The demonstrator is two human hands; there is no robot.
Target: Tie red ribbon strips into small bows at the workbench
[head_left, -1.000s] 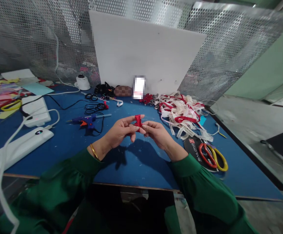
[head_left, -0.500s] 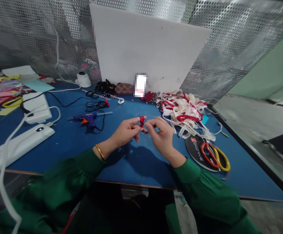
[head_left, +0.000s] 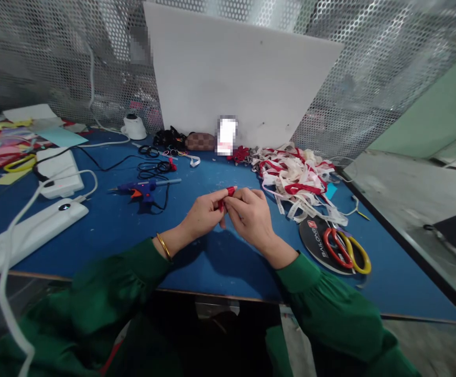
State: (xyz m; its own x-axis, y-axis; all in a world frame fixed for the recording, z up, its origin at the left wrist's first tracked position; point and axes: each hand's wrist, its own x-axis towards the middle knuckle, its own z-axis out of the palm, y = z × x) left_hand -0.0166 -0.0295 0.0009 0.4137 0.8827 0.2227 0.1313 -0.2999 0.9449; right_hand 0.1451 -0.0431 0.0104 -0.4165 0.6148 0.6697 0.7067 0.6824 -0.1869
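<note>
A red ribbon (head_left: 231, 191) loops over the index finger of my left hand (head_left: 203, 214), with a further bit of red showing lower between the fingers. My left fingers are closed on it. Pressed up against them from the right, my right hand (head_left: 251, 214) pinches at the same ribbon with thumb and forefinger. Both hands are just above the blue table, and their touching fingers hide part of the ribbon. To the left lies a blue glue gun (head_left: 143, 191) with an orange trigger.
Right of my hands lie a heap of white and red ribbons (head_left: 294, 175) and red-and-yellow-handled scissors (head_left: 338, 248) on a black disc (head_left: 310, 238). White power strips (head_left: 35, 230) and cables are at left. A lit phone (head_left: 227, 136) leans against a white board (head_left: 243, 73).
My right hand has moved left and closed in on my left fingers. The ribbon's lower part is now drawn down and more covered by the fingers.
</note>
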